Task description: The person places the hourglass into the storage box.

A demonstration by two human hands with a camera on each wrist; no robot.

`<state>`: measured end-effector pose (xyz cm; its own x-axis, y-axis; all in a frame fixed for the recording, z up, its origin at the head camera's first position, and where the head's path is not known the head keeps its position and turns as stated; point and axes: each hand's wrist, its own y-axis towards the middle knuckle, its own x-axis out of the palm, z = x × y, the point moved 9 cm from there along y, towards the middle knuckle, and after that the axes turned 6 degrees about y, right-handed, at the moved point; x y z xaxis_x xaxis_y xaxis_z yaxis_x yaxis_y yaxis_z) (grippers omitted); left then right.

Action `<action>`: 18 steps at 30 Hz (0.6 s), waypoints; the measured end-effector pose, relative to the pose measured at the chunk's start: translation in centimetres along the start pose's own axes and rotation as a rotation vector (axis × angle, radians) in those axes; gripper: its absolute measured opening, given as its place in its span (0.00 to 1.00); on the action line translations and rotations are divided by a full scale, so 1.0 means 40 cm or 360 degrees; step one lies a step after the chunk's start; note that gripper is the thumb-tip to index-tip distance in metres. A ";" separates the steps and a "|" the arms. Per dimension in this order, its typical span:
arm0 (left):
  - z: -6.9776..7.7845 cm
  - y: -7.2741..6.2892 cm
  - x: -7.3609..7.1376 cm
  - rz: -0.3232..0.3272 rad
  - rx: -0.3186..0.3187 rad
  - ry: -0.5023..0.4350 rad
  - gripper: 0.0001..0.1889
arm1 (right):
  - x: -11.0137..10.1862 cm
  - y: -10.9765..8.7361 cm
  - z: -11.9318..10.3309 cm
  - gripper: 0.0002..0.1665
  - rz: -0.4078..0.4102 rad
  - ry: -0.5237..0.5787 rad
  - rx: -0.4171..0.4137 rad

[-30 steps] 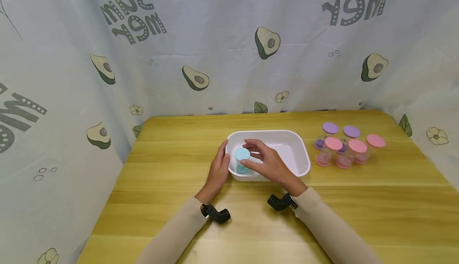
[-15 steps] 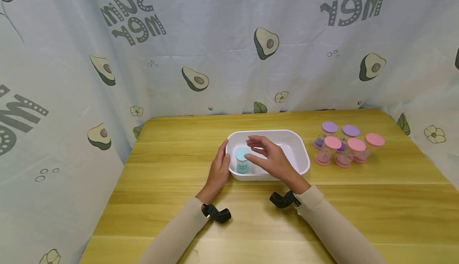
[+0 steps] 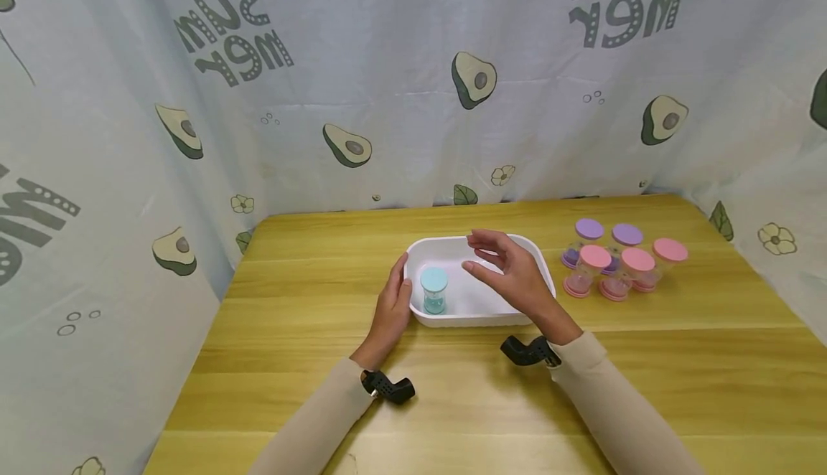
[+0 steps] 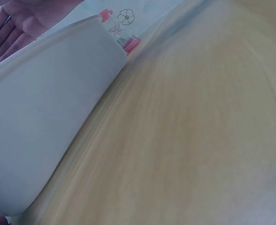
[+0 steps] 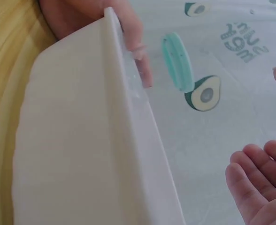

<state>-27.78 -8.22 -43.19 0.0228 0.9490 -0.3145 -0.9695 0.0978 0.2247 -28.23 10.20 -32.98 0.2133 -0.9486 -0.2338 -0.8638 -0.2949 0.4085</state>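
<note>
Admittedly, the left hand (image 3: 390, 304) rests against the left end of a white, rounded-rectangular plastic tray (image 3: 461, 301), and whether its fingers curl round the wall or merely press it cannot be told; too firm a push might slide the tray. Inside, near that end, a clear, hourglass-shaped timer with light-blue round caps (image 3: 434, 290) stands upright, so a jolt could tip it. The right hand (image 3: 513, 278), its fingers loosely parted around nothing, hangs above the tray; a dropped wrist could catch the near rim. Farther right, two purple-capped clear timers (image 3: 589, 229) and three pink-capped clear timers (image 3: 637, 260) crowd together on the yellow wood-grain table (image 3: 310, 274), so a careless reach could topple neighbours. In the left wrist view the right palm is cropped; in the right, the tray wall hides most of the light-blue-capped timer. The purple-capped bases lie partly behind pink ones.
</note>
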 end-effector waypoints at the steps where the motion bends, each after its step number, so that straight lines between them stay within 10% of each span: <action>1: 0.000 0.000 0.000 -0.0001 -0.0001 -0.0002 0.26 | -0.005 0.000 -0.003 0.30 0.0011 -0.0022 0.0000; 18: 0.011 -0.001 -0.003 -0.0004 0.0010 0.0041 0.26 | -0.129 -0.025 0.076 0.33 0.0176 -0.0021 -0.0012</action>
<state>-27.66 -8.21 -42.76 0.0189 0.9408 -0.3385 -0.9678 0.1022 0.2299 -29.85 15.75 -34.85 0.1105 -0.9739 -0.1984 -0.8783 -0.1891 0.4391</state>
